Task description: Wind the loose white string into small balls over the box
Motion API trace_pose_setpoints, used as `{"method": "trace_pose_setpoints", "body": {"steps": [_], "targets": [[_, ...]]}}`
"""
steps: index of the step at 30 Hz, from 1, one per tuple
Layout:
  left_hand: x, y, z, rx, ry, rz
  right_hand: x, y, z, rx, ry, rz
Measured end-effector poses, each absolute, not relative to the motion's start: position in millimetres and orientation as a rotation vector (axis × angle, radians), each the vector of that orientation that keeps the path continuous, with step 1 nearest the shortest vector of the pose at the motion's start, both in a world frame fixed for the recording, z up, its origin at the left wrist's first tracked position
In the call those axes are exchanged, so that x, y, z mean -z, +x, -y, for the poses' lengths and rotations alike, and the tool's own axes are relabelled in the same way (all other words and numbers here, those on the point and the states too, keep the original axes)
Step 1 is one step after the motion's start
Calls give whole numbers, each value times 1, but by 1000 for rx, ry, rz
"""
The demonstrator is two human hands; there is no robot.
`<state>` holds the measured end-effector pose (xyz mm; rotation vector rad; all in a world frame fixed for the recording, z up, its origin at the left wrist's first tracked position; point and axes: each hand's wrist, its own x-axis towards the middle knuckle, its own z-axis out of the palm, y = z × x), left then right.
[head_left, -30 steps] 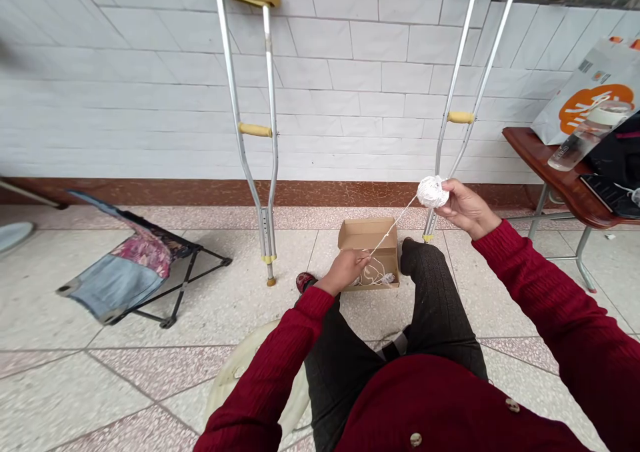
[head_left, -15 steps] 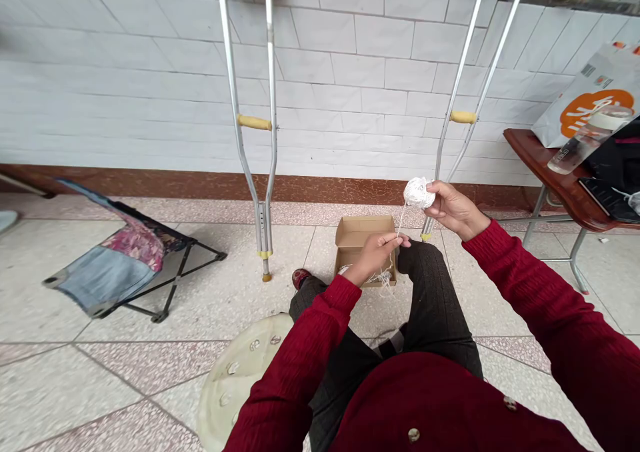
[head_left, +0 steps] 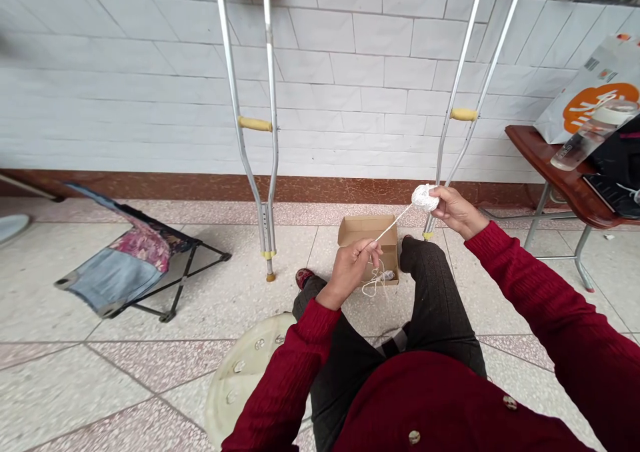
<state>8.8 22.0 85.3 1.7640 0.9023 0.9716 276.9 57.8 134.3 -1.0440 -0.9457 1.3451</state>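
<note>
You are gripping a ball of white string (head_left: 425, 198) in your right hand (head_left: 457, 212), with the fingers curled around it, and your left hand (head_left: 349, 272) is pinching the strand (head_left: 393, 222) running straight from the ball. Loose loops of string (head_left: 376, 283) are hanging below that hand, over the front edge of an open cardboard box (head_left: 367, 232). The box is sitting on the tiled floor (head_left: 150, 399) just beside your right knee (head_left: 417, 255), with an aluminium crutch (head_left: 255, 124) and a second crutch (head_left: 463, 114) leaning on the tiled wall (head_left: 340, 72) beyond it.
</note>
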Motion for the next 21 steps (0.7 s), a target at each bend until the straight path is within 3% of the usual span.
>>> {"method": "trace_pose_setpoints", "body": {"steps": [11, 17, 21], "targets": [[-67, 11, -8, -780, 2076, -876, -155, 282, -56, -1175, -937, 974], [-73, 12, -6, -809, 1831, -896, -154, 267, -46, -1199, -1002, 1162], [-82, 13, -4, -919, 1555, -852, -149, 273, -53, -1053, -1055, 1003]]}}
